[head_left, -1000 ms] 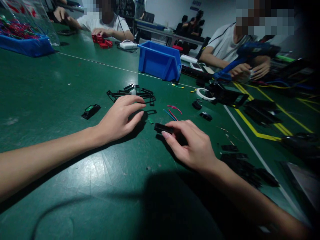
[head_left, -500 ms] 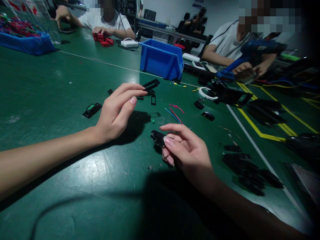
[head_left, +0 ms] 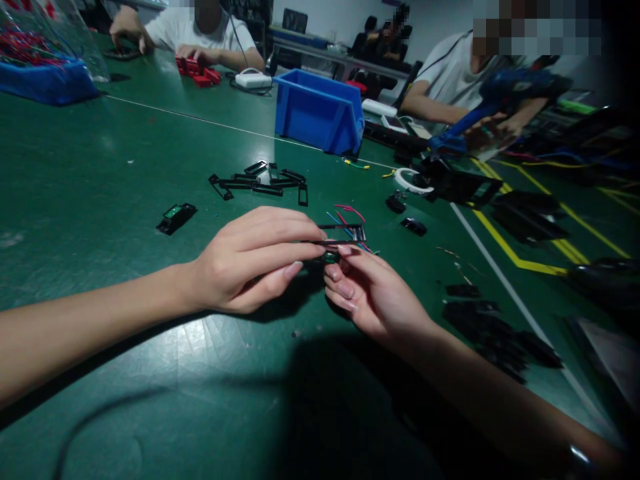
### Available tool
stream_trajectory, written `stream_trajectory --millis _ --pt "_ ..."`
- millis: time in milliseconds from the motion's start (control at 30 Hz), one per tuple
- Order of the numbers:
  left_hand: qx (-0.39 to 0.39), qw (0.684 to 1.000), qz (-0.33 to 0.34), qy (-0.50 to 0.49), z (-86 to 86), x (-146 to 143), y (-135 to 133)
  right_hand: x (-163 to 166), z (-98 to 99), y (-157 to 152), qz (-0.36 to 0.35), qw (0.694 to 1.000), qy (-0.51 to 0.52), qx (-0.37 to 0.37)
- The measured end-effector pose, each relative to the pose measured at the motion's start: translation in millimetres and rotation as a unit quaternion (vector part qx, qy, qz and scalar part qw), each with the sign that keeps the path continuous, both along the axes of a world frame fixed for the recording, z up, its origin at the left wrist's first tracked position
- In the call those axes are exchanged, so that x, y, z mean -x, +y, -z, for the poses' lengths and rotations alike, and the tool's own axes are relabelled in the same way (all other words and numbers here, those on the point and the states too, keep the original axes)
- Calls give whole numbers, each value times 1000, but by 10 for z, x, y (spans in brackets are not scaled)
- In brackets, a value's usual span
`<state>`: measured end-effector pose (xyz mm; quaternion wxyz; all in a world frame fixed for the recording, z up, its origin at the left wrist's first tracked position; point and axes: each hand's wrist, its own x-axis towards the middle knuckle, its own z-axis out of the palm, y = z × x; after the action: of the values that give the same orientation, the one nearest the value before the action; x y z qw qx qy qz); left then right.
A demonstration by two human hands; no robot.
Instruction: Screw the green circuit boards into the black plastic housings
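Note:
My left hand (head_left: 253, 259) pinches a thin black plastic frame (head_left: 345, 233) between thumb and fingers, holding it level above the green table (head_left: 125, 200). My right hand (head_left: 373, 297) is closed on a small black part (head_left: 329, 257) with a green spot, held just under the frame. The two hands meet at the table's middle, fingertips touching. Behind them lies a loose group of black frames (head_left: 265, 180). A black part with a green board (head_left: 175, 217) rests to the left. Red and blue wires (head_left: 345, 215) lie just beyond the frame.
A blue bin (head_left: 320, 120) stands at the back centre. Black parts (head_left: 495, 327) are heaped at the right near yellow tape lines (head_left: 505, 247). Another blue tray (head_left: 45, 80) sits far left. Other people sit across the table, one holding a blue tool (head_left: 500, 100).
My left hand picked a black frame from the group and brought it toward me. My right hand lifted the small black part off the table to meet it.

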<state>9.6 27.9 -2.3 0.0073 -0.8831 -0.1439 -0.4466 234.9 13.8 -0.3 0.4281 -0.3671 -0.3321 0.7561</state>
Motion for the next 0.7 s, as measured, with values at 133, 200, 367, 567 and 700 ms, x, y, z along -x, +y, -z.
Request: stream_trajectory --millis 133,200,367,567,700 --pt "-17 1000 14 15 -17 -8 13 -6 18 -2 -4 1000 8 -9" --pt "-20 999 19 21 -22 -16 17 -6 23 -6 -6 1000 8 -15" --pt "-15 999 20 28 -20 -23 18 0 18 -22 -20 1000 3 -20" --pt "-11 999 10 36 -5 10 -3 5 18 -29 -29 999 0 -20" --pt "-8 999 -12 45 6 31 -25 4 15 -32 -28 999 -1 -19"
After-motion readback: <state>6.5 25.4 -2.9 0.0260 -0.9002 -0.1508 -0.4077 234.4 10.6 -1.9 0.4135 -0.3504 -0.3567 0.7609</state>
